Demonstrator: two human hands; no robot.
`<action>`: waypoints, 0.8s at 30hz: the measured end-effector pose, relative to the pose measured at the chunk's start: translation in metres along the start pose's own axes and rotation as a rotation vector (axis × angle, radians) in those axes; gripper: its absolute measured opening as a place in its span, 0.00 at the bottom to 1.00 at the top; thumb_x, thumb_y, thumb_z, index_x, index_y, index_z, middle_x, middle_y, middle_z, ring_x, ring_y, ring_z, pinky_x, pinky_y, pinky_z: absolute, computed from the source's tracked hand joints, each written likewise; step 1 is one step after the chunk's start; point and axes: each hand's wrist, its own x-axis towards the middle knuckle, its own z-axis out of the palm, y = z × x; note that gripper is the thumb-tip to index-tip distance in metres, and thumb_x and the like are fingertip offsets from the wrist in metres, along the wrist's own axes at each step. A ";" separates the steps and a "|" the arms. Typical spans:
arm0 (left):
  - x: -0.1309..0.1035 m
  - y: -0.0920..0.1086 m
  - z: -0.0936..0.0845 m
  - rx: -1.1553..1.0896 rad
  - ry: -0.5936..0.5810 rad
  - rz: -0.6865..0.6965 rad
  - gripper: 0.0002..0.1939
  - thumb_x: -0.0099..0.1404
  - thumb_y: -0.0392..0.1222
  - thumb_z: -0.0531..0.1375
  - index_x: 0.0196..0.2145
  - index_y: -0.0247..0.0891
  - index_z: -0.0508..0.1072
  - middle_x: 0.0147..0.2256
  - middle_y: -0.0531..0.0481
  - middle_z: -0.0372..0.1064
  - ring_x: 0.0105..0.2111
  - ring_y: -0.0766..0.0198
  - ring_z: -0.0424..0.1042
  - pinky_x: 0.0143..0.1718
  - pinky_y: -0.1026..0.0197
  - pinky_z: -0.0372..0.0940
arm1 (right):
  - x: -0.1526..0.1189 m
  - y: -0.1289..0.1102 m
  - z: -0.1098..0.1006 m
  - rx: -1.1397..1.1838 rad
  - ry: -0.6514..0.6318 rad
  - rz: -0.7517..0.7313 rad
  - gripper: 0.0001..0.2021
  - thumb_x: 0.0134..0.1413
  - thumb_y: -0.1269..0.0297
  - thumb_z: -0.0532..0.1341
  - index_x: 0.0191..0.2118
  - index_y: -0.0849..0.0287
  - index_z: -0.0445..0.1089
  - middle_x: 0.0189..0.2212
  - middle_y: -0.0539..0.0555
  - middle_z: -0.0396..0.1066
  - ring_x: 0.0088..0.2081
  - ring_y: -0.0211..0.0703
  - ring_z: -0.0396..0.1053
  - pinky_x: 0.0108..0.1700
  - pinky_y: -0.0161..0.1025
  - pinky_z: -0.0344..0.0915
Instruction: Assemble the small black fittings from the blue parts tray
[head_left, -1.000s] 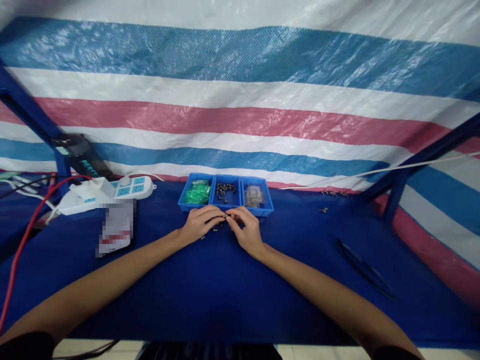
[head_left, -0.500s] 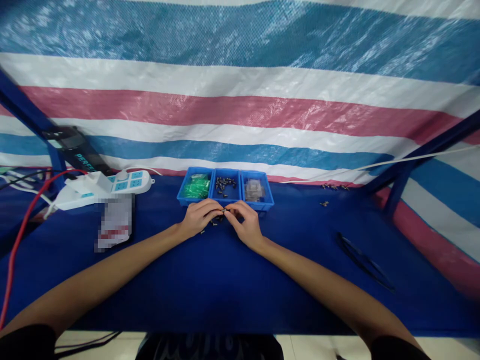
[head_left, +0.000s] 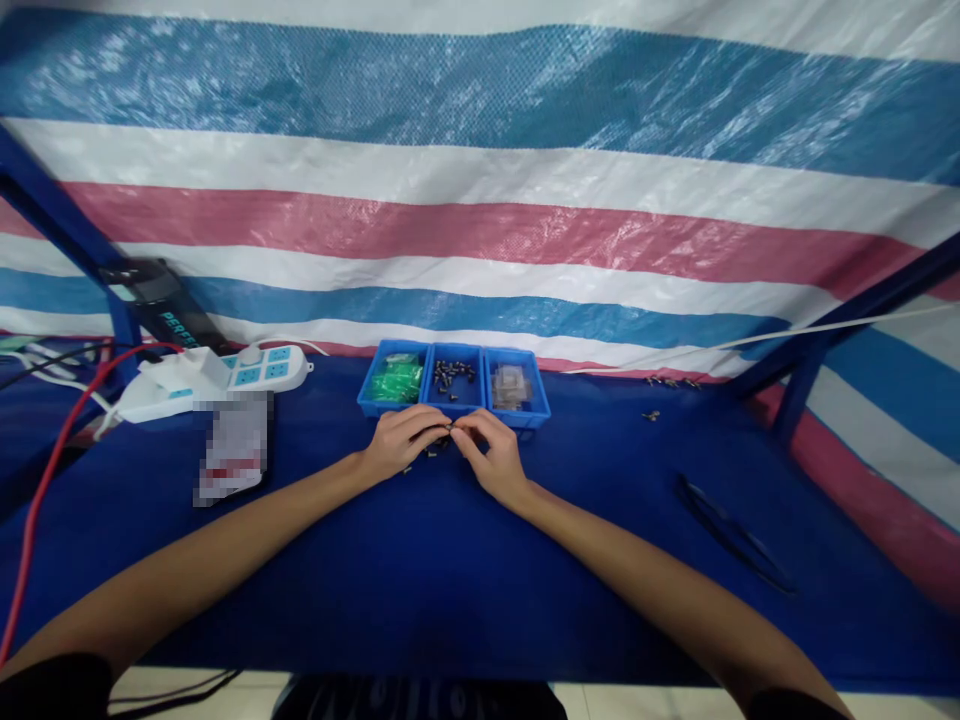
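Observation:
My left hand point(head_left: 401, 440) and my right hand point(head_left: 491, 455) meet just in front of the blue bins. The fingertips of both are pinched together on a small screw, which they mostly cover. On the table under and beside my left fingers lie several loose screws point(head_left: 431, 454). Behind my hands, the middle bin point(head_left: 455, 408) holds several dark screws point(head_left: 448, 372). Green plastic packets point(head_left: 397, 380) fill the left bin point(head_left: 373, 408), and small clear pieces point(head_left: 511, 385) lie in the right bin point(head_left: 536, 415).
To the left are a white power strip point(head_left: 277, 368), a blurred-out flat object point(head_left: 234, 450), a black PERFECT-marked bottle point(head_left: 169, 305) and a red cable point(head_left: 46, 500). At right lie dark thin-framed glasses point(head_left: 731, 535) and more screws point(head_left: 651, 415). A striped sheet point(head_left: 480, 230) hangs behind.
The view has tilted slightly, so everything sits a little lower. Both hands stay together at the same place, with only small finger movement around the screw.

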 end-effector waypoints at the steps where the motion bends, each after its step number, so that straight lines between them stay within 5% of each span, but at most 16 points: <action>1: -0.001 0.000 0.000 0.004 -0.001 -0.003 0.06 0.64 0.37 0.59 0.38 0.35 0.73 0.34 0.47 0.74 0.34 0.66 0.74 0.35 0.66 0.70 | 0.000 0.000 0.000 -0.006 -0.002 -0.002 0.08 0.60 0.62 0.56 0.35 0.59 0.69 0.27 0.51 0.63 0.27 0.36 0.63 0.30 0.35 0.63; 8: -0.003 -0.001 0.002 -0.061 0.053 -0.031 0.05 0.61 0.33 0.60 0.37 0.34 0.72 0.38 0.46 0.75 0.19 0.76 0.66 0.24 0.71 0.66 | 0.003 -0.003 -0.002 -0.026 0.040 0.009 0.11 0.61 0.63 0.53 0.32 0.60 0.69 0.26 0.51 0.64 0.27 0.37 0.63 0.32 0.35 0.63; 17: -0.004 -0.003 0.000 0.018 0.031 -0.021 0.07 0.64 0.35 0.58 0.40 0.35 0.73 0.37 0.46 0.73 0.37 0.66 0.74 0.38 0.66 0.69 | 0.001 -0.003 -0.001 -0.024 0.042 -0.012 0.08 0.61 0.64 0.54 0.36 0.59 0.69 0.28 0.52 0.65 0.28 0.37 0.63 0.31 0.35 0.63; 24: -0.006 -0.005 0.003 -0.025 0.015 -0.061 0.10 0.64 0.42 0.59 0.40 0.34 0.70 0.32 0.48 0.74 0.25 0.70 0.73 0.29 0.71 0.69 | 0.000 -0.002 0.000 -0.028 0.041 -0.088 0.07 0.59 0.67 0.55 0.42 0.58 0.68 0.29 0.52 0.65 0.30 0.38 0.65 0.32 0.36 0.65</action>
